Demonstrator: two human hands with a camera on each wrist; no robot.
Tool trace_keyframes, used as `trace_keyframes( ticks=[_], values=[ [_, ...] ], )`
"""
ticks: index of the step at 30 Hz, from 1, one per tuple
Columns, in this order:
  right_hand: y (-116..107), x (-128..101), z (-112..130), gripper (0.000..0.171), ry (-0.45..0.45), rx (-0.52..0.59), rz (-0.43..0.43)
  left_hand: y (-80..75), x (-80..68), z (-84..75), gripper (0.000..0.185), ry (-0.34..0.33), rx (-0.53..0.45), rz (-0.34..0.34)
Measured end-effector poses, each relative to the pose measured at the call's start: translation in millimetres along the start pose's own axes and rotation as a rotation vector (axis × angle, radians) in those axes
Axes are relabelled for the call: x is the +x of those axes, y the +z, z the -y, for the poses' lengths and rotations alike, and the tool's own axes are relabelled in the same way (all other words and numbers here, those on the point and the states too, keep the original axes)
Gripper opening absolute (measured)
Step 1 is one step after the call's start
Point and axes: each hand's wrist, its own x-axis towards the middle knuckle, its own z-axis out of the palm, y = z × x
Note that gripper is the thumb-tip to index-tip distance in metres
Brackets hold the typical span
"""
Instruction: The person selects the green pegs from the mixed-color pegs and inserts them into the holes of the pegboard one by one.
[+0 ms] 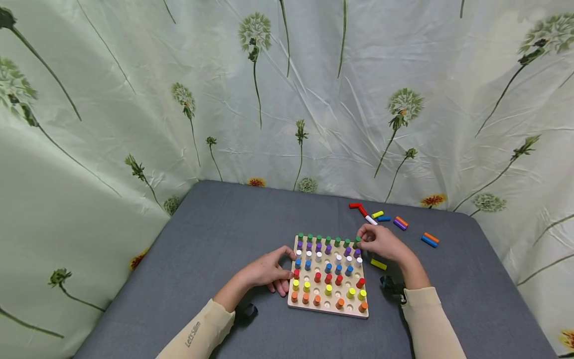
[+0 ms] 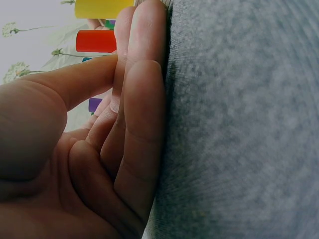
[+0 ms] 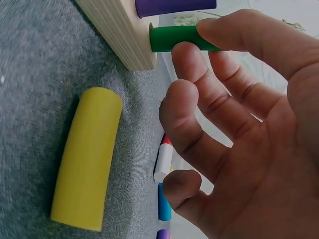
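A wooden peg board point(image 1: 329, 308) lies on the grey table, filled with rows of green, purple, white, blue, red, yellow and orange pegs. My right hand point(image 1: 378, 242) pinches a green peg point(image 3: 175, 38) that stands in the far right corner hole of the board point(image 3: 119, 30). My left hand point(image 1: 269, 271) rests with relaxed fingers point(image 2: 142, 99) against the board's left edge, holding nothing; yellow and red pegs point(image 2: 95, 41) show past the fingertips.
A loose yellow peg point(image 1: 378, 264) point(image 3: 89, 159) lies on the cloth just right of the board. More loose pegs point(image 1: 376, 215) in red, white, yellow, blue, orange and purple lie at the table's far right. A flowered curtain point(image 1: 287, 89) surrounds the table.
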Motion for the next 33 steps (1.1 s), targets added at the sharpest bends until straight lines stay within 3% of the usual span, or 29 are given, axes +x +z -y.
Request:
trace_keyframes(
  ticks=[29,33],
  values=[
    [0,-6,4,0.019,0.031,0.011,0.063,-1.4,-1.3,-1.0,0.032,0.019,-0.011,0.008],
    [-2,-11,6,0.024,0.040,0.012,0.009,-14.1,-4.5,-2.6,0.030,0.048,0.000,-0.061]
  ],
)
